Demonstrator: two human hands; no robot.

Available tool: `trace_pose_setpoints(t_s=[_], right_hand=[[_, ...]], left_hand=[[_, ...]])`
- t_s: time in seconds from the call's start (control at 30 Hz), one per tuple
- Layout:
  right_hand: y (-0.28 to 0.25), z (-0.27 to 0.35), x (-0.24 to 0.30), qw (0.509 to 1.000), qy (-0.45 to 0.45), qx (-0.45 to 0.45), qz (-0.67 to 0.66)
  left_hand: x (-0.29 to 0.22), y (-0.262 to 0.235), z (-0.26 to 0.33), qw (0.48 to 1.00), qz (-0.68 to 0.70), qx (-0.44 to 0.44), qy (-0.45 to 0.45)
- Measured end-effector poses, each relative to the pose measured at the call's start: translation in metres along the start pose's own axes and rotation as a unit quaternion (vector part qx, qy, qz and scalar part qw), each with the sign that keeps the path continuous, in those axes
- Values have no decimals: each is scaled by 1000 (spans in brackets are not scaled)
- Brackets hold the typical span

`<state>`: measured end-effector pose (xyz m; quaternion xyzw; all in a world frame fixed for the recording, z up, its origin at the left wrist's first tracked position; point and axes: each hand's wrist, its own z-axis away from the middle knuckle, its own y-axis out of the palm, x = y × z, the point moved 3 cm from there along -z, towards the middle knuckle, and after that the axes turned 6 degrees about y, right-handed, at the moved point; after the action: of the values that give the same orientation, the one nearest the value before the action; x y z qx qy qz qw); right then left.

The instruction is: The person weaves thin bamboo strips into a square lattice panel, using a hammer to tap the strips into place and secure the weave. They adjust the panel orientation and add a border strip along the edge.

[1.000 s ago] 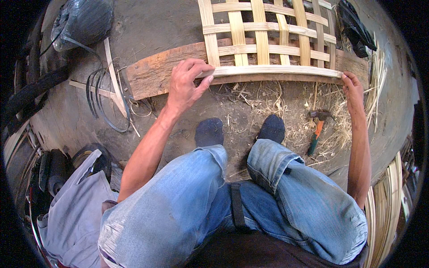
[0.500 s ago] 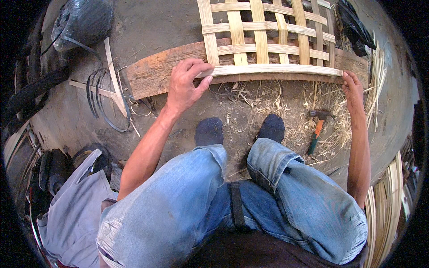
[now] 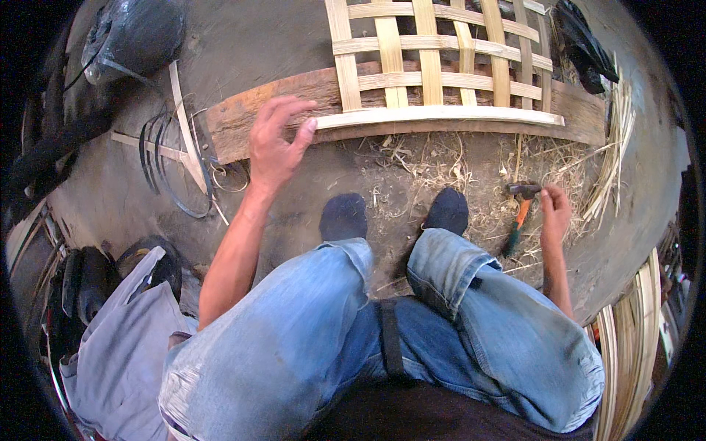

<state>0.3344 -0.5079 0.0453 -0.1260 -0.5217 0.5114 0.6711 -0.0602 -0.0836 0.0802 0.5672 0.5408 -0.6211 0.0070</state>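
Note:
A pale bamboo strip (image 3: 441, 113) lies crosswise along the near edge of an open bamboo weave (image 3: 430, 51). Both rest on a curved wooden plank (image 3: 250, 117). Beside the strip's left end is my left hand (image 3: 273, 147), its fingers spread apart and its thumb close to the tip. My right hand (image 3: 557, 209) is lower right, fingertips closed at the head of a hammer (image 3: 523, 200) with an orange and dark green handle. The handle's lower end looks blurred. The fingers partly cover the claw side of the head.
Shavings (image 3: 441, 165) litter the ground by my feet. At left are a coiled dark band (image 3: 173, 198), a plastic-wrapped bundle (image 3: 136, 37) and a grey cloth (image 3: 125, 353). Loose strips (image 3: 624, 147) and a black bag (image 3: 581, 44) lie right; more strips (image 3: 632, 331) stand lower right.
My right hand has left the strip's right end and come down to the hammer, whose head has shifted slightly left. My left hand has moved left, uncovering the strip's left end.

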Motion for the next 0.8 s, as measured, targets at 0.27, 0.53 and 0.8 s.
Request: trace_pose_setpoints(t_s=[0.27, 0.53, 0.8], right_hand=[[17, 75, -33, 998, 39, -14, 44], [36, 79, -27, 984, -46, -27, 172], [-7, 21, 54, 985, -56, -148, 71]], left_hand=[[-37, -33, -8, 986, 96, -123, 61], [-194, -103, -31, 889, 328, -73, 312], [-94, -37, -37, 954, 180, -17, 238]])
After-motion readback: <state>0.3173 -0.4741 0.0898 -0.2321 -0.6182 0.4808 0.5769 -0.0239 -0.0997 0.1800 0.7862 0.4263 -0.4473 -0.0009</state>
